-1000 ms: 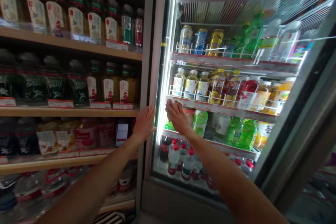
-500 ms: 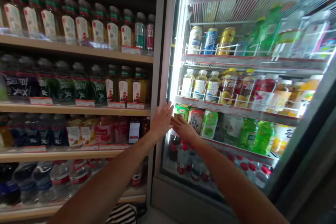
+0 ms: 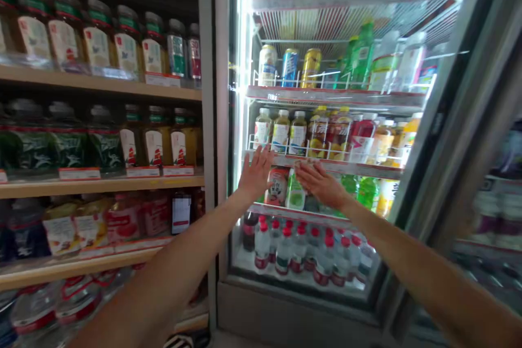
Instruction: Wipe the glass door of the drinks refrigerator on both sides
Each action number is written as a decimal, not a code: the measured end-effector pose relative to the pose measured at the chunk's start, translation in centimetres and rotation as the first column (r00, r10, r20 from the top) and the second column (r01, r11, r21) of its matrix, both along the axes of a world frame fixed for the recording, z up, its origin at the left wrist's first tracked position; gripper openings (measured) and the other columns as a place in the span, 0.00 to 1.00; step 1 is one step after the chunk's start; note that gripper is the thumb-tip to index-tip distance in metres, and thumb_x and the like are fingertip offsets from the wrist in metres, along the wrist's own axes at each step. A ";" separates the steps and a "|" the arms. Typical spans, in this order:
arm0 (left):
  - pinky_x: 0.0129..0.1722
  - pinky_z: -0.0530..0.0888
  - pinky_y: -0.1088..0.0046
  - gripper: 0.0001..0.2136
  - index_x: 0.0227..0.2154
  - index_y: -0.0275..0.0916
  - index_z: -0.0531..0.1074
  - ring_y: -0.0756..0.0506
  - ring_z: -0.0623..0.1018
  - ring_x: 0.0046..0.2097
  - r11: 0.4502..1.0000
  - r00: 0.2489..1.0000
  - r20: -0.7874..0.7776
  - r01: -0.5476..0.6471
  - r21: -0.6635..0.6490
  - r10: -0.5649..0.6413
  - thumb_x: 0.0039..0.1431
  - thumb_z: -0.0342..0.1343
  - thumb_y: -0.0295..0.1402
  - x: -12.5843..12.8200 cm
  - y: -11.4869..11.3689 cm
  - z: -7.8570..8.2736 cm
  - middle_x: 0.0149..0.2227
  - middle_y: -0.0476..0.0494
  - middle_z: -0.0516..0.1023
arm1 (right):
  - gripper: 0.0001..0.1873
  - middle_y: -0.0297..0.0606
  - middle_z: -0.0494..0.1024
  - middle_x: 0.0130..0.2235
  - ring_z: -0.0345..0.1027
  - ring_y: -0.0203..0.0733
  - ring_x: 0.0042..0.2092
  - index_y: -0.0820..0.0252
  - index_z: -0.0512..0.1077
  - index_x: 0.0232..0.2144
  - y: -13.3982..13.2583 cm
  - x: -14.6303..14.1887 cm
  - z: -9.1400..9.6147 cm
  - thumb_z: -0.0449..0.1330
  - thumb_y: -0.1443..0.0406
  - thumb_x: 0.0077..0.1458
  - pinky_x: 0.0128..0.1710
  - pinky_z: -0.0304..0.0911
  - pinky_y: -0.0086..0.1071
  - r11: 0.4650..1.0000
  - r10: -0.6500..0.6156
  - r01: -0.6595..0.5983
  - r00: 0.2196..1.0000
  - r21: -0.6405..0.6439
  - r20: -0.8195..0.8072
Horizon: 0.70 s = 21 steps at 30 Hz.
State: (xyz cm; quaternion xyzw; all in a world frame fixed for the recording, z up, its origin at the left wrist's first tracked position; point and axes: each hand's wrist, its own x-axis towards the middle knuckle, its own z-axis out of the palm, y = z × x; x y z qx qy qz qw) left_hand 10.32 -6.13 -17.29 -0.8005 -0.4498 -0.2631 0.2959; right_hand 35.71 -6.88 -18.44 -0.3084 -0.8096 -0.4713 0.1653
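Observation:
My left hand [image 3: 255,174] lies open, fingers spread, toward the left side of the glass door [image 3: 244,288] of a lit drinks fridge. It seems to rest on the glass. To its right, my right hand [image 3: 322,182] is laid flat over a small pale cloth [image 3: 304,164], which is mostly covered by the fingers. Behind the glass near the hands stand a red-labelled bottle [image 3: 277,187] and a green one [image 3: 296,190]. A row of juice bottles [image 3: 297,133] shows just above the hands.
Open shelves at the left hold tea bottles [image 3: 98,46] and other drinks. A phone [image 3: 181,213] leans on the lower shelf [image 3: 122,247]. The fridge's grey frame [image 3: 210,119] divides shelves from door. Red-capped bottles [image 3: 285,250] fill the fridge bottom. Another fridge door [image 3: 489,206] stands far right.
My right hand has slid right with the cloth along the glass, away from my left hand. The view has turned right, showing more of the fridge.

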 end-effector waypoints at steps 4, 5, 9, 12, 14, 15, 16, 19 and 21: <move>0.62 0.48 0.50 0.42 0.63 0.37 0.42 0.38 0.43 0.66 0.997 0.998 0.022 0.052 0.054 -0.053 0.52 0.58 0.43 3.2 0.3 2.1 0.66 0.36 0.40 | 0.26 0.46 0.56 0.63 0.37 0.49 0.66 0.64 0.56 0.60 -1.2 3.7 3.3 0.47 0.68 0.59 0.63 0.43 0.54 0.959 -0.108 0.211 0.888 0.187 -0.446; 0.62 0.47 0.50 0.41 0.63 0.37 0.42 0.38 0.42 0.66 0.996 0.998 0.032 0.056 0.068 -0.058 0.52 0.58 0.43 4.0 0.4 2.8 0.66 0.36 0.39 | 0.26 0.46 0.56 0.63 0.37 0.49 0.67 0.64 0.55 0.60 -1.6 4.5 3.8 0.46 0.69 0.59 0.63 0.44 0.53 0.955 -0.107 0.219 0.881 0.197 -0.462; 0.62 0.47 0.49 0.43 0.64 0.38 0.42 0.36 0.42 0.66 0.993 0.995 0.090 0.037 0.114 -0.048 0.50 0.59 0.44 6.0 1.2 5.8 0.66 0.35 0.38 | 0.27 0.41 0.60 0.61 0.42 0.45 0.66 0.58 0.56 0.60 -3.3 8.1 3.7 0.47 0.70 0.58 0.62 0.48 0.48 0.980 -0.129 0.156 0.969 0.123 -0.209; 0.61 0.46 0.48 0.45 0.63 0.38 0.43 0.35 0.41 0.66 0.990 0.991 0.130 0.008 0.138 -0.026 0.47 0.61 0.47 6.2 2.3 7.4 0.66 0.34 0.38 | 0.27 0.43 0.60 0.61 0.40 0.47 0.66 0.57 0.55 0.60 -3.7 11.6 5.0 0.47 0.69 0.58 0.61 0.50 0.52 0.944 -0.125 0.232 0.911 0.237 -0.392; 0.61 0.47 0.47 0.47 0.63 0.38 0.43 0.34 0.41 0.66 0.990 0.990 0.138 0.005 0.142 -0.024 0.45 0.61 0.49 6.0 2.9 7.8 0.66 0.35 0.37 | 0.27 0.45 0.58 0.62 0.41 0.48 0.66 0.58 0.54 0.61 -3.4 13.1 7.1 0.45 0.69 0.58 0.60 0.50 0.54 0.894 -0.061 0.304 0.810 0.329 -0.583; 0.61 0.47 0.47 0.48 0.63 0.38 0.43 0.34 0.40 0.66 0.990 0.990 0.139 0.005 0.138 -0.024 0.44 0.61 0.50 5.9 3.1 7.9 0.66 0.35 0.37 | 0.28 0.46 0.57 0.62 0.41 0.49 0.66 0.59 0.53 0.61 -3.1 13.4 8.2 0.45 0.69 0.59 0.60 0.49 0.55 0.869 -0.008 0.327 0.760 0.371 -0.650; 0.61 0.48 0.47 0.48 0.63 0.38 0.43 0.34 0.41 0.66 0.992 0.990 0.139 0.005 0.130 -0.023 0.44 0.62 0.50 5.8 3.2 7.9 0.66 0.35 0.37 | 0.28 0.48 0.56 0.63 0.41 0.50 0.65 0.60 0.52 0.61 -2.7 13.2 9.1 0.44 0.69 0.59 0.60 0.48 0.57 0.846 0.046 0.342 0.717 0.409 -0.695; 0.61 0.48 0.48 0.48 0.63 0.38 0.44 0.35 0.41 0.66 0.993 0.990 0.137 0.006 0.118 -0.022 0.44 0.62 0.50 5.6 3.4 7.7 0.66 0.35 0.37 | 0.27 0.49 0.55 0.63 0.40 0.51 0.66 0.62 0.52 0.61 -1.5 11.1 10.1 0.43 0.69 0.59 0.60 0.46 0.57 0.829 0.128 0.314 0.698 0.463 -0.704; 0.61 0.47 0.48 0.47 0.63 0.39 0.44 0.35 0.41 0.66 0.991 0.990 0.136 0.011 0.132 -0.029 0.44 0.61 0.50 5.6 3.4 7.6 0.66 0.35 0.37 | 0.27 0.47 0.57 0.62 0.40 0.48 0.66 0.61 0.53 0.61 -1.3 9.7 9.6 0.44 0.70 0.58 0.61 0.48 0.53 0.902 0.048 0.204 0.829 0.381 -0.557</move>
